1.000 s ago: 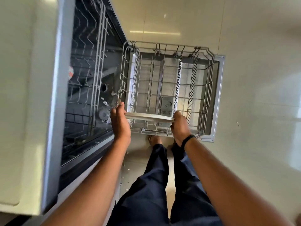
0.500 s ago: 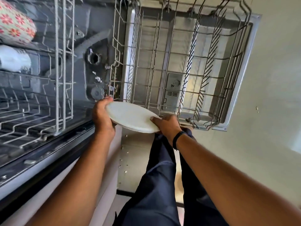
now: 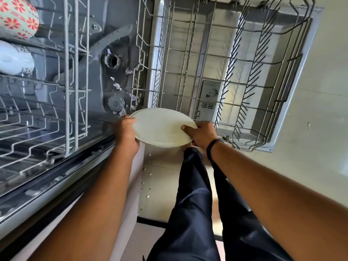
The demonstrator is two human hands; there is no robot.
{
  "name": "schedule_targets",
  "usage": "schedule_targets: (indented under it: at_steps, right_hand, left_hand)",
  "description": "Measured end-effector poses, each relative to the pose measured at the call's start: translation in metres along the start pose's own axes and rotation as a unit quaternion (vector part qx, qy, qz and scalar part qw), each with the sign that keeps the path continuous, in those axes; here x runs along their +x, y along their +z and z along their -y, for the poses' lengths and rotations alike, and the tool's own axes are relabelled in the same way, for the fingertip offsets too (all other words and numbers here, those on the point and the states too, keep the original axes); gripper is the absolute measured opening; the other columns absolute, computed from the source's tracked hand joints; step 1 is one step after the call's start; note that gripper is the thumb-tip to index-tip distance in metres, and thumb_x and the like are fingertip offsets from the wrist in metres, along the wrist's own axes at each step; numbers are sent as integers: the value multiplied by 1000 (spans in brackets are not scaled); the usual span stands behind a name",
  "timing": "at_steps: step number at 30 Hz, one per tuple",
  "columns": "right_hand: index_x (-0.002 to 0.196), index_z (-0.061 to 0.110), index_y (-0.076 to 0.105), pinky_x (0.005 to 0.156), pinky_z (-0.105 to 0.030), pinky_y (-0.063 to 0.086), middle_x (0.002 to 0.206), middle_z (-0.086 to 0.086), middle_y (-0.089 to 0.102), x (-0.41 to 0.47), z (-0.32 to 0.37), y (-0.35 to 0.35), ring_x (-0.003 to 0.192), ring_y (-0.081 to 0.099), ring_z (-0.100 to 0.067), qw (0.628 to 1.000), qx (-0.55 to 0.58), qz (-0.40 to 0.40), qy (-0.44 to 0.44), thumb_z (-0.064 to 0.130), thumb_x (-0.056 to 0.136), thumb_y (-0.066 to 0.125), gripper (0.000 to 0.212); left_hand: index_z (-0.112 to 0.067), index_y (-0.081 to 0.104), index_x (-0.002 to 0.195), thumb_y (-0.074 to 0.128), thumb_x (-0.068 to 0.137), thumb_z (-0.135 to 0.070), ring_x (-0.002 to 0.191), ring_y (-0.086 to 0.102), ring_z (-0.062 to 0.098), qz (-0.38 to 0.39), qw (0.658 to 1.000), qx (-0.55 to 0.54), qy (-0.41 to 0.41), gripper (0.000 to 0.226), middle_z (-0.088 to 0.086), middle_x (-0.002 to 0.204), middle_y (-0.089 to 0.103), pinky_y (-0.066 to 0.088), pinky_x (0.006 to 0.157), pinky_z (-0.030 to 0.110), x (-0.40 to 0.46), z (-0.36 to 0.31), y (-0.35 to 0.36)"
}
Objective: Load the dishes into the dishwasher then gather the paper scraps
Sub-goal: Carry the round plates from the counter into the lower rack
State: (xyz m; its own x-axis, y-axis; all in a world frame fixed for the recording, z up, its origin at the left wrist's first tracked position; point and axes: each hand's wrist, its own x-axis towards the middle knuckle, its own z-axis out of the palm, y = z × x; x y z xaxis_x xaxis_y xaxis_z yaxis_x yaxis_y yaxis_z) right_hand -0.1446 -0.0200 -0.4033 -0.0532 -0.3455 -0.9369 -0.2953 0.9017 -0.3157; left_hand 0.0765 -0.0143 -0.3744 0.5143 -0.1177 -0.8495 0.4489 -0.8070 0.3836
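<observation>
A pale round plate (image 3: pixel 162 128) sits between both hands at the near edge of the pulled-out lower rack (image 3: pixel 235 76), tilted so its face shows to the camera. The left hand (image 3: pixel 126 134) clamps the plate's left rim, fingers curled under and thumb on the edge. The right hand (image 3: pixel 202 134) pinches the right rim, thumb lying across the plate's face and fingers behind; a dark band (image 3: pixel 213 147) circles that wrist.

The lower rack is a wire basket standing over the open door (image 3: pixel 293 91), with rows of slanted tines along its right part. Through the wires the door's detergent unit (image 3: pixel 209 98) shows, just beyond the plate.

Left of the rack lies the tub floor (image 3: pixel 116 44), with a grey spray arm (image 3: pixel 111 37), a round filter opening (image 3: pixel 113 61) and a round cap (image 3: pixel 115 102). Small paper scraps (image 3: pixel 117 85) lie scattered on that floor between the opening and the cap, and some near the plate's left rim. More scraps (image 3: pixel 148 185) dot the tiled floor (image 3: pixel 320 166) below the plate, beside the person's dark trousers (image 3: pixel 190 204).

Further left the upper rack (image 3: pixel 37 110) is in view. At its far corner rest a cup with red flowers (image 3: pixel 17 16) and a white cup (image 3: pixel 15 59), just beside each other.
</observation>
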Motion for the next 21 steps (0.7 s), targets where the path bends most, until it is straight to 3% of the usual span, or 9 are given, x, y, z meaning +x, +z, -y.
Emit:
schedule_targets:
  at_steps: [5, 8, 10, 14, 17, 21]
  right_hand:
    - [105, 6, 70, 78, -44, 61, 87, -3, 66, 13, 1, 3, 79, 64, -23, 1000, -17, -15, -8, 33, 78, 84, 41]
    - [112, 6, 67, 76, -44, 62, 96, -5, 68, 18, 3, 5, 87, 67, -26, 1000, -13, -24, -2, 33, 78, 85, 47]
    - [115, 6, 65, 79, -45, 62, 97, -5, 67, 21, 2, 4, 92, 67, -27, 1000, -10, -29, 5, 31, 80, 83, 47]
    - [106, 10, 64, 87, -49, 59, 80, 5, 58, 23, -1, -1, 93, 65, -27, 999, -15, -38, 10, 28, 83, 81, 34]
    - [118, 4, 63, 89, -49, 58, 86, 2, 59, 25, -3, -2, 98, 66, -28, 999, -15, -41, 22, 29, 83, 81, 47]
    - [113, 4, 67, 87, -49, 59, 88, -2, 63, 28, -1, 0, 90, 66, -26, 999, -26, -32, 32, 34, 81, 82, 46]
  left_hand:
    - [-18, 69, 114, 56, 82, -19, 109, 68, 36, -19, 999, 18, -17, 35, 13, 121, 71, 54, 95, 58, -1, 2, 5]
    - [-14, 69, 117, 58, 75, -20, 106, 69, 36, -19, 999, 25, -21, 44, 14, 119, 72, 55, 94, 58, 7, 4, 6]
    - [-13, 69, 114, 57, 79, -18, 106, 69, 37, -16, 999, 29, -25, 38, 14, 117, 72, 56, 92, 56, 9, 6, 10]
    - [-16, 65, 105, 53, 92, -12, 99, 68, 34, -16, 999, 43, -23, 18, 13, 114, 70, 59, 80, 45, 6, 9, 24]
    - [-15, 64, 98, 56, 91, -10, 101, 68, 36, -36, 997, 59, -20, 12, 14, 113, 69, 59, 84, 50, 12, 6, 31]
    - [-14, 62, 82, 57, 88, -7, 100, 68, 37, -72, 995, 66, -3, 11, 13, 107, 69, 58, 89, 56, 19, 1, 34]
